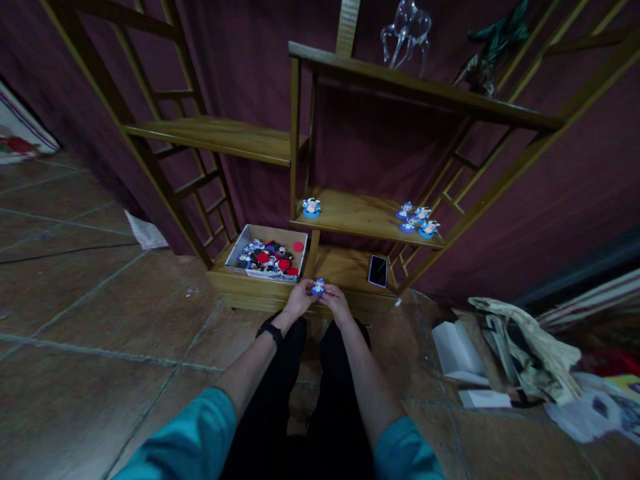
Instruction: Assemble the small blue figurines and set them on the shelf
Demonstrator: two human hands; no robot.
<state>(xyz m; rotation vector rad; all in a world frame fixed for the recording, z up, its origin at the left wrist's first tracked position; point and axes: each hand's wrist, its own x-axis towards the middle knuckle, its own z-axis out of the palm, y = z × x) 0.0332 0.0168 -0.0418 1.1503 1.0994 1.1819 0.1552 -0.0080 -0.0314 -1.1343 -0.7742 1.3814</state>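
Between my two hands is a small blue and white figurine (318,287), held just in front of the low cabinet. My left hand (300,299) grips it from the left and my right hand (336,300) from the right, fingers closed at its sides. Left of it, an open cardboard box (240,245) on the cabinet top holds many small figurines and red discs. On the shelf above, one figurine on a blue base (311,208) stands at the left end. Several blue-based figurines (407,225) stand grouped at the right end.
A phone (378,271) lies on the cabinet top at right. The wooden display rack (215,133) carries a clear glass animal (407,30) and a dark green ornament (493,50) up high. A white box (459,352), a cloth bag (535,353) and plastic bags lie on the floor at right.
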